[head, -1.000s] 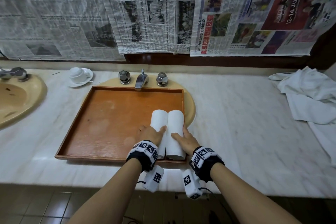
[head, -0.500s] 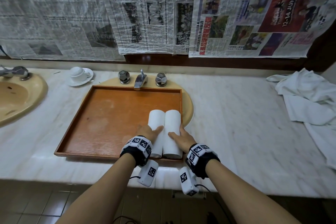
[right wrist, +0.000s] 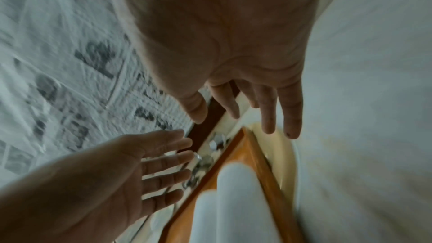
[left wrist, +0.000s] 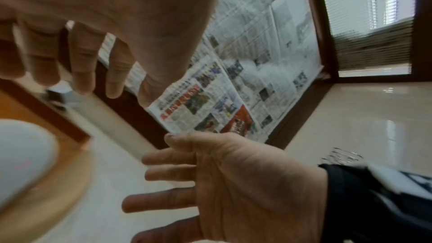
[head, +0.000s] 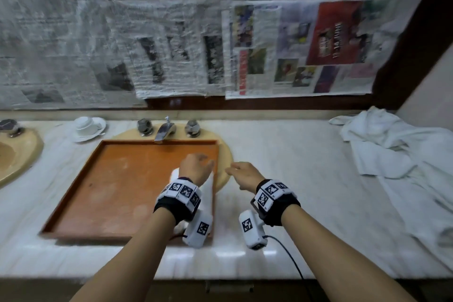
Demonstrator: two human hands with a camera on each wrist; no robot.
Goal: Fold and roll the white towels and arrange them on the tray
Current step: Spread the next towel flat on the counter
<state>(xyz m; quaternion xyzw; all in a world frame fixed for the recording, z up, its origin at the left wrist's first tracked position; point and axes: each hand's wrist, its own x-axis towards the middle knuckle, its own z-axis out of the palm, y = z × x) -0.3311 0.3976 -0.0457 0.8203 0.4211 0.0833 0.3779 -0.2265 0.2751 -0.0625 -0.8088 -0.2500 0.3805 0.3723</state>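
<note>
Two rolled towels (right wrist: pixel 233 200) lie side by side, touching, at the right end of the wooden tray (head: pixel 122 191), which sits on the marble bench (head: pixel 294 167) over a covered basin. In the head view they are mostly hidden behind the left wrist, with only slivers of white showing; the right wrist view shows both rolls against the tray's right rim.

Both hands are raised above the tray and hold nothing. The left hand (head: pixel 195 168) hovers over the rolls with its fingers spread and relaxed, grip released. The right hand (head: pixel 245 175) hangs just past the tray's right edge, fingers straight and apart, grip likewise released.

At the far right of the bench, well apart from the tray, a loose pile of white towels (head: pixel 392 152) lies crumpled and unfolded. A cup and saucer (head: pixel 87 127) stand near the tap (head: pixel 163 130), and newspaper (head: pixel 171 51) covers the wall behind.

By the look of it, two towels are done and placed. Most of the tray is bare, and the heap on the right suggests several more remain to be folded, rolled and lined up beside the first pair.
</note>
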